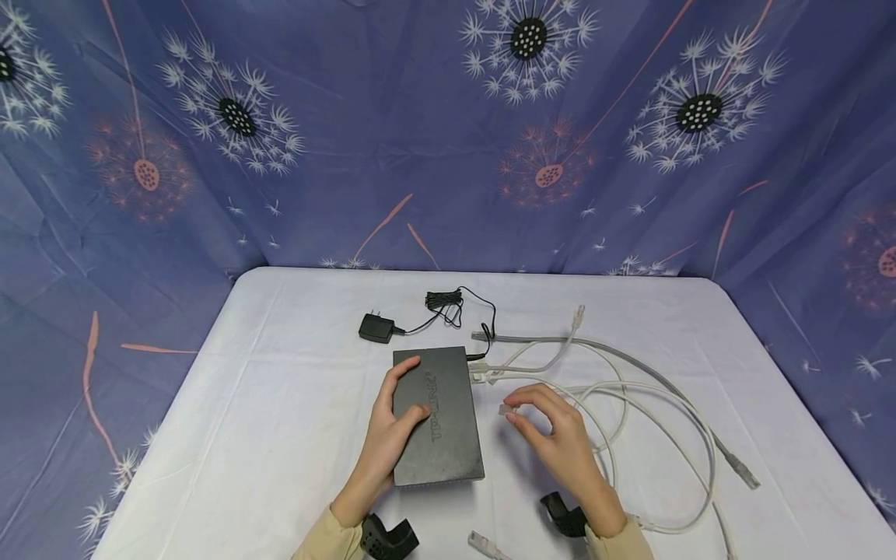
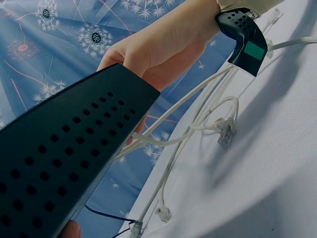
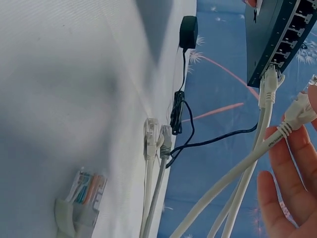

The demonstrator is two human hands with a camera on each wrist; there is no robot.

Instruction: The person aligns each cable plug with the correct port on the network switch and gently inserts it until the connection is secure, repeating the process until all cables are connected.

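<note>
Head view: dark TP-LINK box (image 1: pixel 451 447) is held over the surface (image 1: pixel 280 404) by the left grip (image 1: pixel 387 435), curled round its edge; pale cables (image 3: pixel 269 91) are plugged into one side; nearby, a clear plug (image 1: pixel 505 409) is pinched by the right grip (image 1: pixel 560 437).

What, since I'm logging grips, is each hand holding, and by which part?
The left hand holds the TP-LINK box by its left side; the right hand pinches a pale cable by its plug.
</note>
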